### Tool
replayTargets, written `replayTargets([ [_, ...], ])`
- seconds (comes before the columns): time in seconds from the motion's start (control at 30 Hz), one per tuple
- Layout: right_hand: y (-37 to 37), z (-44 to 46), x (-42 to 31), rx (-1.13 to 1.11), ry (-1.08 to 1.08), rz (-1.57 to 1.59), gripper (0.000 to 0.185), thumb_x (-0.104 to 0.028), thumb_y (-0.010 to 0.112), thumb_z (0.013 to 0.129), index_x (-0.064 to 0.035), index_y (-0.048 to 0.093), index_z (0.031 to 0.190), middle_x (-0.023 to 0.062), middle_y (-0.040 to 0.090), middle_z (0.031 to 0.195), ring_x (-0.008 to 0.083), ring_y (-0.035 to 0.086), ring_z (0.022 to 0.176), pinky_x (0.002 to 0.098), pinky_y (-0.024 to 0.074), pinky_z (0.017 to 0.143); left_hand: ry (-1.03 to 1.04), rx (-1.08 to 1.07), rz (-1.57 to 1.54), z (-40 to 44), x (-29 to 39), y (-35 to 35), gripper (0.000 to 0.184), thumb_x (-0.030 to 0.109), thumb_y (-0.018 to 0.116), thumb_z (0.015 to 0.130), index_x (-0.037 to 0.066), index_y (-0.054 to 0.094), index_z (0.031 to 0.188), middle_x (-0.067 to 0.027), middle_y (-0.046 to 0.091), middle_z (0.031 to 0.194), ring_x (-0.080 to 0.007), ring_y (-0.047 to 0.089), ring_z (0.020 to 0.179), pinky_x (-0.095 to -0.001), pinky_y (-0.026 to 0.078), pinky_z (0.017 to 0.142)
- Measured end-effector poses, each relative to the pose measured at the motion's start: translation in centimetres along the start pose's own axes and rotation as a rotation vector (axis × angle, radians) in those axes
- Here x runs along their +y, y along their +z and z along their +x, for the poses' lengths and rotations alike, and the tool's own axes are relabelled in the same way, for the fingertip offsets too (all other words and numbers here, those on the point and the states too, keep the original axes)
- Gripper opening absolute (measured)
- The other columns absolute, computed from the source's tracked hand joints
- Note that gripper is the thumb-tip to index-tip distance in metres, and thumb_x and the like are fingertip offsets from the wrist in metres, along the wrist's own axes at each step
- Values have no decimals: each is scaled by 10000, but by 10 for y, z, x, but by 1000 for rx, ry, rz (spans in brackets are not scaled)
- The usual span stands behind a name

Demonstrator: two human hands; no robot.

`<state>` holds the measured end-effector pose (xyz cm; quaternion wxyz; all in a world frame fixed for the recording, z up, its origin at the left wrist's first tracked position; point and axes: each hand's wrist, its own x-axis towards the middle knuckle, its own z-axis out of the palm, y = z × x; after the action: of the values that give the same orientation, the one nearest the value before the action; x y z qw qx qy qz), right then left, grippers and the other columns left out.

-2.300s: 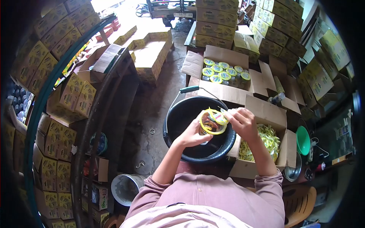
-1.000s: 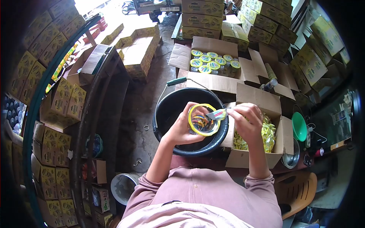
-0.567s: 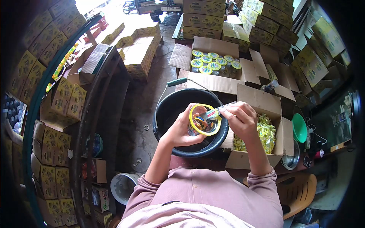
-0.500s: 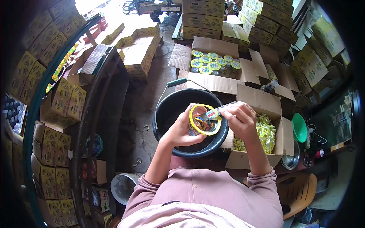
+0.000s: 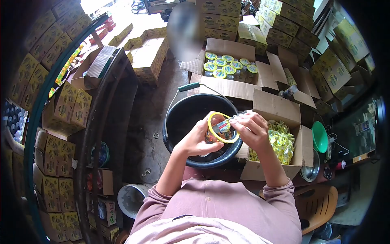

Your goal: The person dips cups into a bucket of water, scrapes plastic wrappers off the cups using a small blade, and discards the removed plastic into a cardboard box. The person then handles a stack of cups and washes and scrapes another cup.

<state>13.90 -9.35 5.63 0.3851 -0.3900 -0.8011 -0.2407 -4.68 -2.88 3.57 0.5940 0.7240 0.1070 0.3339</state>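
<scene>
Yellow-rimmed clear plastic cup (image 5: 222, 140) is held above the opening of a black bucket (image 5: 168, 140), toward the bucket's right rim, its mouth tilted up and to the right. The left hand (image 5: 199, 140) wraps round the cup's side, thumb below the rim. The right hand (image 5: 252, 127) pinches a small printed packet (image 5: 222, 126), whose printed end lies within the cup's mouth; whether those fingers touch the rim, I cannot tell. The bucket, its green handle grip (image 5: 189, 86) lying to the far side, stands at the near edge of a dark-red table (image 5: 199, 173). Just right of it, along that edge, an open cardboard carton (image 5: 276, 106) holds yellow-green strips (image 5: 282, 142). Beyond the bucket, farther from the edge, another open carton (image 5: 227, 87) contains yellow-lidded cups (image 5: 219, 74). Right of the strips are a green plastic bowl (image 5: 320, 136) and a shiny bowl (image 5: 310, 170).
</scene>
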Motion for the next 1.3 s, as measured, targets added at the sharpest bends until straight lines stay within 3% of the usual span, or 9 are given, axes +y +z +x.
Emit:
replayTargets([
  [0.3, -13, -20, 4, 84, 64, 1, 217, -39, 657, 601, -55, 640, 817, 30, 589, 761, 179, 588, 726, 310, 497, 664, -55, -150, -45, 9, -5, 20, 658, 233, 685, 615, -14, 417, 1163, -79, 509, 1041, -131, 497, 944, -264, 402, 846],
  [0.47, -46, -56, 12, 160, 268, 4, 196, 85, 652, 605, -30, 623, 761, 70, 588, 724, 233, 587, 687, 322, 498, 644, -114, -240, -203, 22, -12, 62, 599, 255, 670, 663, 21, 419, 1154, -71, 524, 992, -123, 489, 914, -252, 414, 808],
  [0.6, -73, -114, 26, 153, 770, -98, 374, 118, 592, 632, -88, 619, 942, 88, 553, 705, 225, 545, 627, 326, 450, 577, -122, -280, -203, 30, -25, 105, 549, 241, 662, 690, 12, 430, 1132, -61, 523, 992, -132, 493, 917, -266, 413, 799],
  [0.7, -92, -163, 33, -380, 1124, -199, 533, 136, 513, 640, -81, 526, 1126, 124, 536, 749, 238, 529, 596, 332, 443, 569, -80, -230, -127, 26, -28, 130, 445, 236, 663, 685, 17, 501, 1036, -77, 498, 1013, -147, 481, 914, -275, 397, 804],
  [0.8, -99, -203, 36, -308, 997, -55, 500, 122, 535, 635, -54, 551, 1103, 121, 522, 729, 220, 532, 597, 316, 443, 561, -74, -152, -127, 14, -37, 145, 415, 216, 650, 693, 24, 509, 1032, -73, 492, 1015, -143, 471, 920, -278, 392, 808],
  [0.83, -99, -210, 35, -303, 1034, -30, 479, 117, 540, 636, -45, 562, 1086, 118, 521, 728, 211, 531, 592, 309, 445, 557, -185, -173, -162, 10, -32, 145, 437, 212, 649, 698, 34, 491, 1065, -62, 501, 1010, -133, 474, 922, -275, 395, 812],
  [0.93, -98, -228, 33, -251, 1137, 38, 414, 99, 556, 640, -25, 593, 1033, 102, 522, 723, 179, 528, 575, 286, 444, 540, -132, -174, -127, 0, -41, 148, 498, 168, 653, 752, 44, 394, 1158, -64, 504, 985, -127, 497, 882, -262, 431, 768],
  [1.2, -93, -223, 38, -4, 1353, 241, 415, 64, 592, 652, -6, 573, 1060, 19, 496, 634, 89, 499, 557, 232, 400, 494, -141, -197, -85, 5, -41, 156, 538, 185, 689, 721, 41, 399, 1150, -70, 503, 989, -131, 494, 902, -270, 428, 783],
  [1.3, -85, -227, 46, 80, 1280, 214, 402, 55, 614, 647, -18, 565, 1039, 5, 503, 631, 77, 485, 550, 230, 405, 515, -137, -170, -19, 11, -39, 157, 582, 197, 714, 696, 32, 410, 1163, -71, 498, 1027, -136, 474, 951, -269, 409, 822],
])
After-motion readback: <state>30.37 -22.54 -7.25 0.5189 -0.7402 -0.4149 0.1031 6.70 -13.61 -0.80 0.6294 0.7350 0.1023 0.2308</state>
